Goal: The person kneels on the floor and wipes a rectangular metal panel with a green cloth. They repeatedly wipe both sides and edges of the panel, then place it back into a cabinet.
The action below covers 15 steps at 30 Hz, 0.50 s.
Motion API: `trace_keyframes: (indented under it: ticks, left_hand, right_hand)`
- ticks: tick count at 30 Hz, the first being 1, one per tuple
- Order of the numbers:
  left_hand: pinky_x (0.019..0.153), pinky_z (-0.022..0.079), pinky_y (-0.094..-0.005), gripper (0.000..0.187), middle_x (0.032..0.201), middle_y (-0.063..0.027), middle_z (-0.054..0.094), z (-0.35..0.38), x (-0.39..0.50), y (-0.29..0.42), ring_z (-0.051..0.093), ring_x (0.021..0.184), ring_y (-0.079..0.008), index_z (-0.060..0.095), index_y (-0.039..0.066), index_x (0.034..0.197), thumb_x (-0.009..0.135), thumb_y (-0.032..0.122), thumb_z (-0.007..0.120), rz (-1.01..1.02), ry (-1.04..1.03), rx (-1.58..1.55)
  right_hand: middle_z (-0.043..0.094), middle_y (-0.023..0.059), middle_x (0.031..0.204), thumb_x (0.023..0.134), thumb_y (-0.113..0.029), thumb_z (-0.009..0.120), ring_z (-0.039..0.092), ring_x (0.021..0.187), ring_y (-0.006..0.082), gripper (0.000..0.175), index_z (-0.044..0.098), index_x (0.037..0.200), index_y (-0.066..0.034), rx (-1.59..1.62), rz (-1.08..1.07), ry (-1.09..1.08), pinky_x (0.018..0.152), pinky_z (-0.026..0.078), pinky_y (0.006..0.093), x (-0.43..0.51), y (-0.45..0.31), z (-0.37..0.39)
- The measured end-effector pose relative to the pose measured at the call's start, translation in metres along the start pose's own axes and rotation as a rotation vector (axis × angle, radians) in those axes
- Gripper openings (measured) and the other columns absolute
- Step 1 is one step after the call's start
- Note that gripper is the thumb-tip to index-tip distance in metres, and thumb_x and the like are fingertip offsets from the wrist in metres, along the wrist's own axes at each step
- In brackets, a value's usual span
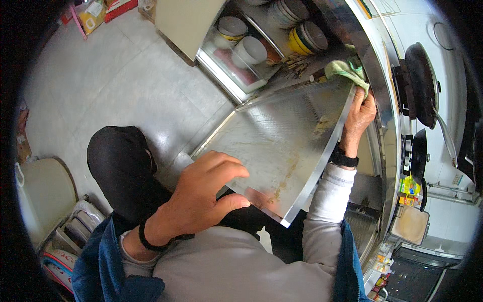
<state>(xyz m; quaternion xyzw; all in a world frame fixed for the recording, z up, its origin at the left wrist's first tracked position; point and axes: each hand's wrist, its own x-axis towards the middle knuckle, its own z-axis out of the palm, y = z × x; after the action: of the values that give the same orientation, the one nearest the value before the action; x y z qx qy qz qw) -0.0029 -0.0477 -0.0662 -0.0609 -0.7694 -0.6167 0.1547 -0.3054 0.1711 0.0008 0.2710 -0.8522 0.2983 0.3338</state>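
Note:
A stainless steel panel with a raised, folded edge slants in front of me, with brownish stains on its face. My right hand is at the far end of its right-hand edge, gripping a crumpled green cloth against that corner. Part of the fingers is hidden behind the edge and cloth. My left hand hovers by the near-left side of the panel, thumb and fingers apart, holding nothing. Whether its fingertips touch the metal is unclear.
Beyond the panel, an opened low cabinet holds stacked buckets and white tubs. Woks with lids sit on the stove along the right. A beige bin stands at left on the grey tiled floor.

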Motion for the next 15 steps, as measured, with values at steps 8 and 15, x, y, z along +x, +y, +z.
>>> trace_keyframes:
  ticks: [8,15]
  left_hand:
    - [0.084,0.049,-0.0418,0.041,0.105,-0.0157,0.063,-0.01,0.003,-0.016,0.06,0.097,-0.0355,0.062,0.003,0.103,0.07,0.021,0.078,-0.008,-0.103,0.014]
    - [0.076,0.049,-0.0409,0.039,0.093,-0.0137,0.06,-0.049,0.016,-0.035,0.057,0.087,-0.0324,0.061,0.001,0.104,0.073,0.02,0.075,-0.009,-0.193,0.366]
  right_hand:
    - [0.065,0.0151,0.117,0.101,-0.016,0.049,0.06,0.106,0.0212,0.03,0.058,0.125,0.002,0.127,-0.021,-0.137,0.094,0.045,0.0316,-0.03,-0.027,-0.023]
    - [0.066,0.0181,0.102,0.082,-0.015,0.071,0.064,0.088,0.0268,0.038,0.061,0.112,0.0065,0.285,-0.01,-0.47,0.082,0.05,0.0392,-0.118,-0.133,-0.105]
